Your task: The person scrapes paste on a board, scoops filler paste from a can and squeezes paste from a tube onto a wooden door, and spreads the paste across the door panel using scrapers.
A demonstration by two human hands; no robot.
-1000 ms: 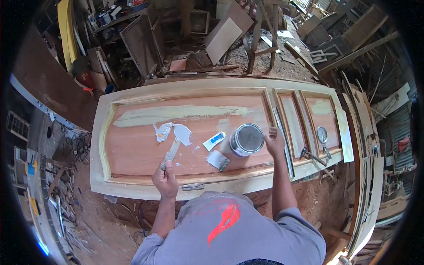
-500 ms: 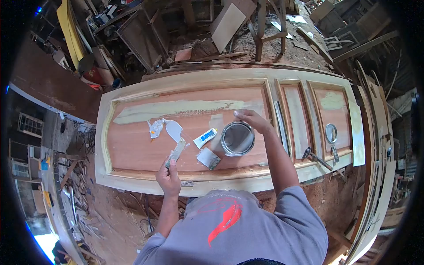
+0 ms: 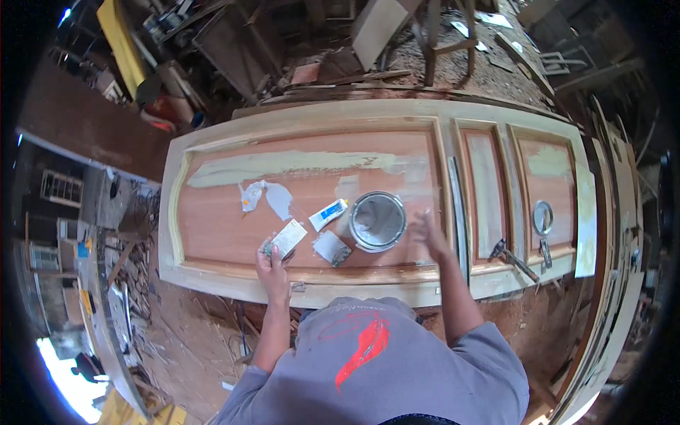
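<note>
My left hand (image 3: 275,270) grips a flat pale putty spreader (image 3: 289,238) by its lower end, over the near side of a panelled wooden door (image 3: 219,241). To the right, my right hand (image 3: 427,234) has its fingers apart and holds nothing, slightly blurred. Beside it an open metal tin (image 3: 377,223) stands upright on the door, its inner wall smeared with grey. Between the hands lie a white and blue tube (image 3: 329,213) and a second spreader (image 3: 332,248) with a dirty edge. A crumpled white piece (image 3: 252,196) adjoins a pale rounded patch farther left.
Across the door's large panel runs a pale filler streak (image 3: 283,170). Toward the right lie a hammer (image 3: 515,260), a round metal lid (image 3: 542,217), a small scraper (image 3: 545,253) and a long metal strip (image 3: 457,212). Timber boards (image 3: 615,234) stand along the right side.
My right hand has moved off the tin's far rim to its right side. The spreader in my left hand has turned to show its broad face. The whole view has shifted slightly.
</note>
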